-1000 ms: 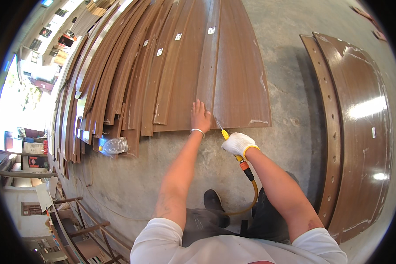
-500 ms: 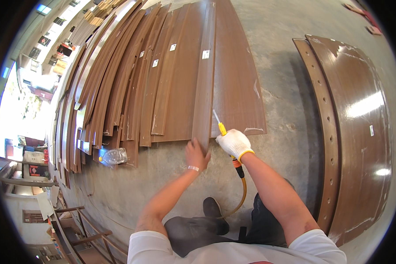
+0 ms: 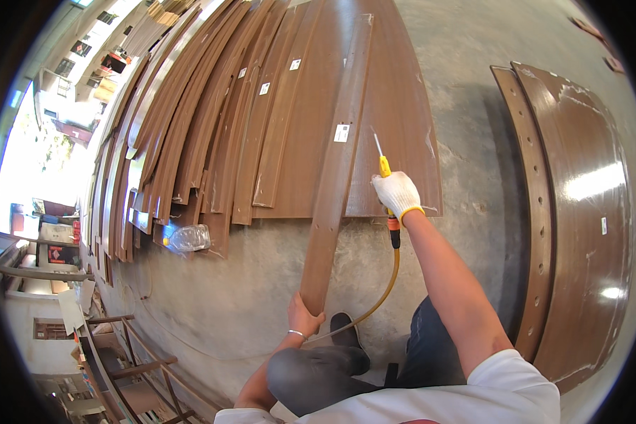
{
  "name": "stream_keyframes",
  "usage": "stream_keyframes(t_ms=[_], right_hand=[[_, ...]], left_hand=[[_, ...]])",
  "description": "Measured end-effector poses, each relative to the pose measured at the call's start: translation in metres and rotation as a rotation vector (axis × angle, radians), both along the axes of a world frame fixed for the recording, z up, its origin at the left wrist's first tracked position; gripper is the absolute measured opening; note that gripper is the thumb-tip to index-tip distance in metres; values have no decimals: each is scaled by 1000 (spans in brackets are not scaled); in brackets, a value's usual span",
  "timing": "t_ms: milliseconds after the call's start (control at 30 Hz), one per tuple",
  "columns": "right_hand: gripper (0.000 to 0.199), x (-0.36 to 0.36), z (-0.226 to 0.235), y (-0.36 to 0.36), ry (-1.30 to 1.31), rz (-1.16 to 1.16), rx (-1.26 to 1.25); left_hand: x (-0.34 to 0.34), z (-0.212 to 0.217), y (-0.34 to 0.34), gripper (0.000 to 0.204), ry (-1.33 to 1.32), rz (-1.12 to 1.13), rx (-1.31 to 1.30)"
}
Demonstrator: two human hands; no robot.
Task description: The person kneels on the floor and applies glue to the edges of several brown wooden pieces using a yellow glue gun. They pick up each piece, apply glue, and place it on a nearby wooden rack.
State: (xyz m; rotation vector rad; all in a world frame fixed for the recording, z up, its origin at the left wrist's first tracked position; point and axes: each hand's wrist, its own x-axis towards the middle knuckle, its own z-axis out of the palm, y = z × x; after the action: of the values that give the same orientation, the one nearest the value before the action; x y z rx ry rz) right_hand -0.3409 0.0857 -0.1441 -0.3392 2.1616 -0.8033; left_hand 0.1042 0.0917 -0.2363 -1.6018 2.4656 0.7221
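My left hand [image 3: 304, 316], bare with a white band at the wrist, is closed round the near end of a long narrow brown board [image 3: 330, 185]. The board slants away from me, its far part lying over a wide brown panel [image 3: 396, 92] and its near part jutting past the panel's edge. A white label [image 3: 341, 133] is stuck on it. In a white knitted glove, my right hand [image 3: 397, 191] is wrapped round a yellow air blow gun [image 3: 384, 167]. The gun's thin metal nozzle points away, just right of the board. A yellowish hose [image 3: 391, 277] runs from its grip.
Many brown boards [image 3: 191, 120] lie side by side at the left. A clear plastic bottle [image 3: 189, 239] lies by their near ends. To the right are a board with a row of holes [image 3: 533, 205] and a glossy brown panel [image 3: 579, 233]. A metal frame [image 3: 145, 367] stands lower left.
My left hand has drawn the narrow board toward me, so its near end now juts past the panel. My right hand with the blow gun has moved a little right and away from me.
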Motion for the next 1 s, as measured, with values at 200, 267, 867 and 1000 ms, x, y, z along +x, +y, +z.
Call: stream_keyframes(t_ms=[200,267,867,1000], right_hand=[[31,-16,5,-39,-129,20,-68],[35,-38,6,-63,-77,70,-84],[30,-134,-8,-233,419,39,203],[27,-129,-8,-255,420,77,167]], left_hand=[[69,21,26,83,2,100,89],[100,27,30,81,-67,170,112],[174,12,44,104,-23,196,110],[169,10,53,106,-71,246,66]])
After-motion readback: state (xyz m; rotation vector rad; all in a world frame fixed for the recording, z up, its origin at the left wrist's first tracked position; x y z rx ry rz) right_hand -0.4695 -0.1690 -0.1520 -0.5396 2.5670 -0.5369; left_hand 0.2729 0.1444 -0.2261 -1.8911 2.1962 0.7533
